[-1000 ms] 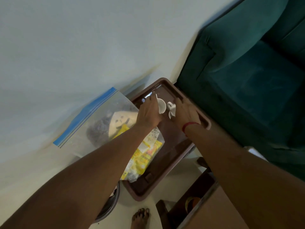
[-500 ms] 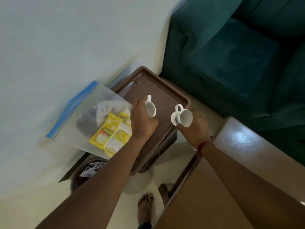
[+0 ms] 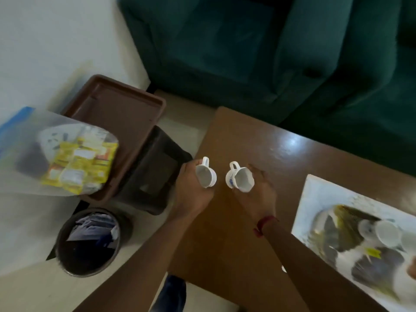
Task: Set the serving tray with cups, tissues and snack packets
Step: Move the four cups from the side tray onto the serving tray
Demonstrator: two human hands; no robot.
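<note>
Left hand [image 3: 191, 190]: fingers are wrapping a white cup [image 3: 206, 175], tilted with its mouth toward the camera and its handle pointing away.
Right hand [image 3: 258, 194]: fingers are gripping a second white cup [image 3: 239, 181] bearing a small blue motif on its side; a red thread band [image 3: 264, 224] is circling the wrist.
Change from earlier frame: both cups are now hovering over the corner of the brown wooden surface [image 3: 225, 233], no longer above the brown tray [image 3: 117, 118]; the view is swinging right, bringing in a white patterned serving tray [image 3: 319, 194].
Serving tray: lying on the surface to the right of the hands, already carrying white cups [image 3: 387, 233] near its right end.
Brown tray: sitting on a dark stool [image 3: 155, 176] to the left, with a clear zip bag [image 3: 54, 154] of yellow snack packets [image 3: 83, 163] overlapping its left edge.
Writing: packet labels are blurring beyond reading.
Surroundings: a dark waste bin [image 3: 87, 242] is standing on the floor; a green sofa [image 3: 270, 52] is filling the top.
</note>
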